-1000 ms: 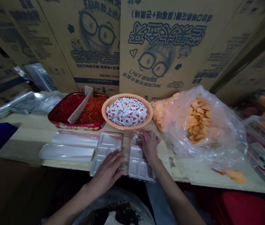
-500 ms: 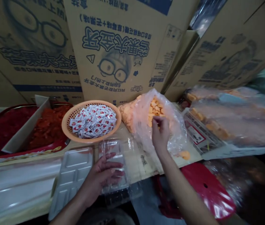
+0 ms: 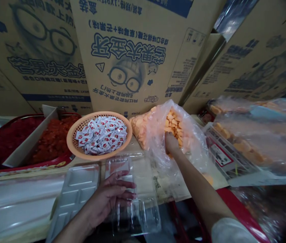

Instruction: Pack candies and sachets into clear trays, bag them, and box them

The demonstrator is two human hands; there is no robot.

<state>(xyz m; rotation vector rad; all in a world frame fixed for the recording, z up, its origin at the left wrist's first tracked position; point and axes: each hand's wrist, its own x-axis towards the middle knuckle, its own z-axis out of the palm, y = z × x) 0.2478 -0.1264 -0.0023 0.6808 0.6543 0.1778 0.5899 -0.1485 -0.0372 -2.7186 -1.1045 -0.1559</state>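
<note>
My left hand (image 3: pixel 114 190) has its fingers spread over a clear plastic tray with compartments (image 3: pixel 144 209); whether the fingertips touch it I cannot tell. The tray overhangs the table's front edge. Reaching into the mouth of a clear plastic bag (image 3: pixel 155 155), my right hand (image 3: pixel 171 143) is curled among small orange pieces (image 3: pixel 174 121). Its fingertips are hidden, so anything between them cannot be made out. Left of the bag stands an orange perforated basket (image 3: pixel 72 143) holding small white-and-red sachets (image 3: pixel 102 135).
Large printed cartons (image 3: pixel 130 44) stand along the back. At left are a red-rimmed tin (image 3: pixel 64 158) with a divider, a white compartment tray (image 3: pixel 78 182) and white packaging (image 3: pixel 19 202). Bags of orange pieces (image 3: pixel 259 138) lie in a crate at right; a red stool (image 3: pixel 241 209) is below.
My right hand has gone from above the bag's opening down into the orange pieces. The left hand stays spread over the clear tray, which now reaches farther past the table edge.
</note>
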